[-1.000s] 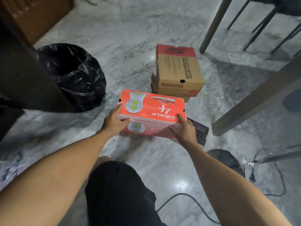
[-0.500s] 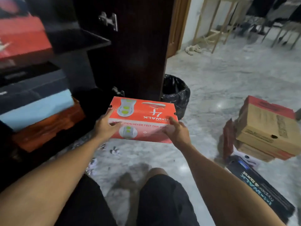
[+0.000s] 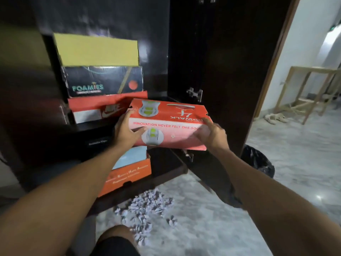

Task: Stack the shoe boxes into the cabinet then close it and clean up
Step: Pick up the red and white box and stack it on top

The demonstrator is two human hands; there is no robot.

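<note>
**Red box going into the cabinet, mid-carry**

Head view: both hands are holding the red shoe box (image 3: pixel 168 124) in the middle of the frame, right in front of the open cabinet (image 3: pixel 158 34). The left hand (image 3: pixel 125 133) is clamped on the box's left end, thumb across the front face. The right hand (image 3: pixel 212 134) is gripping the right end, though it's blurry so finger detail is hard to read.

Looks like the stacking step is in progress. At upper left, a stack is already sitting on the shelf: yellow box (image 3: pixel 97 49), Foamies box (image 3: pixel 103 81), Nike box (image 3: pixel 99 109). The free spot seems to be just right of that stack, so the next move is probably sliding it in level without clipping the door (image 3: pixel 221 61).
</note>
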